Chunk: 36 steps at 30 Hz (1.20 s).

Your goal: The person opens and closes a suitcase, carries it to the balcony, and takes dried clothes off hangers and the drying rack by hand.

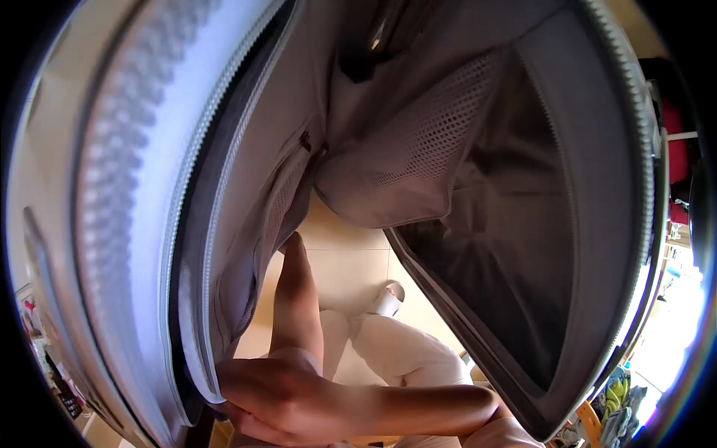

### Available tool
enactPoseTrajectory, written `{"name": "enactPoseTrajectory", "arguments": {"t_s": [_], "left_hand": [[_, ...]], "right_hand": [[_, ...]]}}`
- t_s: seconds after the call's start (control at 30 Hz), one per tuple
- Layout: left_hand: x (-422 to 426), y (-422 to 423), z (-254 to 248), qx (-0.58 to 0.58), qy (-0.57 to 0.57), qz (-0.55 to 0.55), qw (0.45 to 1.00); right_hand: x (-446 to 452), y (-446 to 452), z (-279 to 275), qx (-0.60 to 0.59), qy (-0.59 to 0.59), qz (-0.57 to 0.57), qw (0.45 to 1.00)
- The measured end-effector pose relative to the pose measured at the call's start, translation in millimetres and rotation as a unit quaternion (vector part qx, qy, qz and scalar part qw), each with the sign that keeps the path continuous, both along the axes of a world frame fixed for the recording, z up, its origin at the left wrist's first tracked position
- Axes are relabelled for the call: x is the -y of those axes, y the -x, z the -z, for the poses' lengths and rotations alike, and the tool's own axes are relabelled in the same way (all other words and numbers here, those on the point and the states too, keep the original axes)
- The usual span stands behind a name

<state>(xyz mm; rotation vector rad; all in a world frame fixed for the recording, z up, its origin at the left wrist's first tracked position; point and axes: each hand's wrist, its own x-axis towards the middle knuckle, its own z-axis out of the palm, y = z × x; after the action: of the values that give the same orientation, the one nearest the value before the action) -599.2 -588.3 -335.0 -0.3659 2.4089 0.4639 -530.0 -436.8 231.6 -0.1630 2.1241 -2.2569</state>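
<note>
A large grey zippered bag hangs wide open close in front of me. A mesh pocket sits on its inner lining, and a light zipper runs along the left panel. My right hand reaches across at the bottom, fingers curled against the lower edge of that left panel. Exactly which layer or tab it grips is hidden. My left forearm runs upward behind the left panel, which covers the hand itself.
Below the bag are pale trousers, a foot in a light slipper and tiled floor. Crumpled clothes lie at lower right, near bright light. Something red shows at the right, and small items at lower left.
</note>
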Motion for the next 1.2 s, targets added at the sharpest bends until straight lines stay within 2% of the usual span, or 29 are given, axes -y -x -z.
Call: {"name": "enactPoseTrajectory", "arguments": {"t_s": [0.03, 0.1, 0.17, 0.27, 0.3, 0.33, 0.37, 0.4, 0.43, 0.47, 0.53, 0.57, 0.6, 0.63, 0.67, 0.7, 0.73, 0.8, 0.83, 0.87, 0.93, 1.03, 1.07, 1.1, 1.2], "left_hand": [[4.6, -3.4, -4.6, -0.053, 0.114, 0.142, 0.982], [7.5, -8.8, -14.9, -0.166, 0.268, 0.299, 0.901], [11.0, -11.7, -23.7, -0.194, 0.255, 0.274, 0.907], [14.1, -23.1, -24.5, -0.187, 0.152, 0.128, 0.962], [35.0, -29.7, 9.6, -0.137, 0.146, 0.222, 0.954], [37.5, -21.9, -0.5, 0.045, -0.069, 0.077, 0.994], [40.1, -13.9, -11.4, 0.22, -0.193, -0.121, 0.949], [19.6, -20.3, -37.4, 0.207, -0.168, -0.173, 0.948], [-2.4, -26.6, -65.4, 0.189, -0.144, -0.226, 0.945], [-28.3, -31.9, -100.1, 0.167, -0.121, -0.279, 0.938], [-26.1, -32.4, -90.4, 0.194, -0.13, -0.303, 0.924], [-33.1, -31.7, -85.8, 0.188, -0.106, -0.322, 0.922], [-30.8, -33.7, -71.1, 0.185, -0.1, -0.281, 0.937], [-19.0, -34.8, -46.8, 0.162, -0.076, -0.156, 0.971], [-6.0, -34.2, -12.9, 0.095, 0.011, 0.073, 0.993], [0.4, -35.6, 4.7, 0.008, 0.119, 0.237, 0.964], [-12.1, -36.0, -12.3, -0.104, 0.188, 0.259, 0.942], [-39.5, -29.4, -45.2, -0.043, 0.161, 0.147, 0.975], [-54.5, -25.6, -45.7, -0.015, 0.139, 0.087, 0.986], [-52.1, -38.4, -56.0, -0.119, 0.139, 0.153, 0.971], [-44.6, -51.8, -85.6, -0.219, -0.003, -0.055, 0.974], [-57.9, -37.9, -72.2, -0.234, -0.005, -0.017, 0.972], [-72.5, -29.8, -71.0, -0.144, -0.006, 0.012, 0.99], [-90.3, -26.9, -51.2, -0.202, -0.026, 0.11, 0.973], [-157.7, -3.6, -80.2, -0.112, -0.173, 0.049, 0.977]], "right_hand": [[-9.8, 1.1, -5.2, 0.034, 0.003, -0.058, 0.998], [-20.1, -3.4, -6.6, 0.048, 0.046, -0.053, 0.996], [-15.3, -19.4, -5.6, 0.034, 0.125, 0.055, 0.99], [-35.6, -22.9, -20.9, 0.059, 0.232, 0.144, 0.96], [-28.5, -44.1, -11.5, 0.105, 0.186, 0.111, 0.971], [-27.5, -53.9, -16.0, 0.202, 0.129, 0.136, 0.961], [-33.7, -53.7, -22.1, 0.274, 0.139, 0.106, 0.946], [-40.7, -51.1, -25.6, 0.345, 0.146, 0.076, 0.924], [-31.4, -46.6, -22.7, 0.186, 0.115, 0.177, 0.96], [-27.2, -38.9, -22.1, 0.128, 0.13, 0.179, 0.967], [-16.9, -24.5, -11.6, 0.008, 0.156, 0.183, 0.971], [-18.7, -21.5, -12.0, 0.036, 0.177, 0.154, 0.971], [-14.6, -9.8, -9.3, -0.002, 0.15, 0.207, 0.967], [-8.1, -6.5, -12.0, -0.012, 0.159, 0.224, 0.961], [-4.8, -4.3, -12.7, -0.025, 0.169, 0.239, 0.956], [-9.3, -1.2, -13.4, -0.031, 0.205, 0.236, 0.949], [-10.3, 1.6, -18.0, -0.046, 0.211, 0.232, 0.949], [-2.0, 3.0, -26.9, -0.075, 0.2, 0.222, 0.951], [3.1, 0.1, -29.6, -0.088, 0.193, 0.212, 0.954], [-2.1, -0.1, -31.0, -0.098, 0.176, 0.203, 0.958], [-1.4, -0.5, -27.5, -0.121, 0.156, 0.201, 0.96], [-5.4, 4.8, -36.6, -0.104, 0.21, 0.22, 0.947], [-6.5, 10.3, -39.5, -0.1, 0.225, 0.222, 0.944], [-7.8, 15.9, -41.9, -0.096, 0.239, 0.223, 0.94], [-9.6, 33.5, -47.8, -0.104, 0.224, 0.219, 0.944]]}}
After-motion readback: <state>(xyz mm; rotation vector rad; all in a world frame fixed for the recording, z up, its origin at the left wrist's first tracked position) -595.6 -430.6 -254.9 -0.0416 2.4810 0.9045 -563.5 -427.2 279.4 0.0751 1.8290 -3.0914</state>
